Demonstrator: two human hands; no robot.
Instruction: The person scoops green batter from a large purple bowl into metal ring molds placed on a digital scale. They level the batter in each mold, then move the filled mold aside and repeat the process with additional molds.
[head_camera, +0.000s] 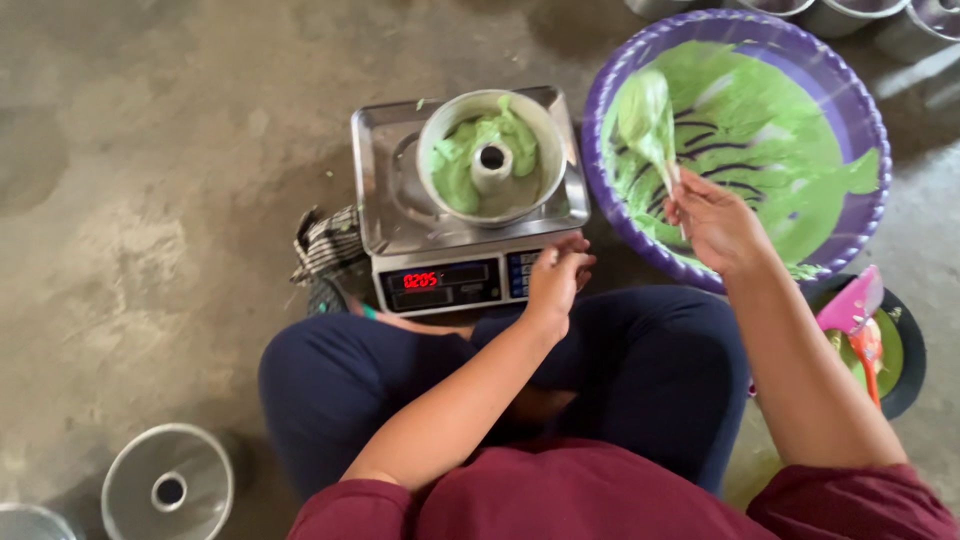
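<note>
A metal tube cake pan (491, 157) partly filled with green batter stands on a steel digital scale (465, 215) on the floor. My left hand (556, 275) rests at the scale's front right corner by its keypad, fingers curled, holding nothing. My right hand (712, 220) grips the handle of a spatula (648, 125) coated in green batter, inside a big purple basin (735, 145) smeared with the same batter.
An empty tube pan (168, 485) lies on the concrete floor at lower left. A striped cloth (325, 248) sits left of the scale. A pink spatula (853, 310) rests on a dark dish (893, 352) at the right. More metal pans (850, 12) line the top edge.
</note>
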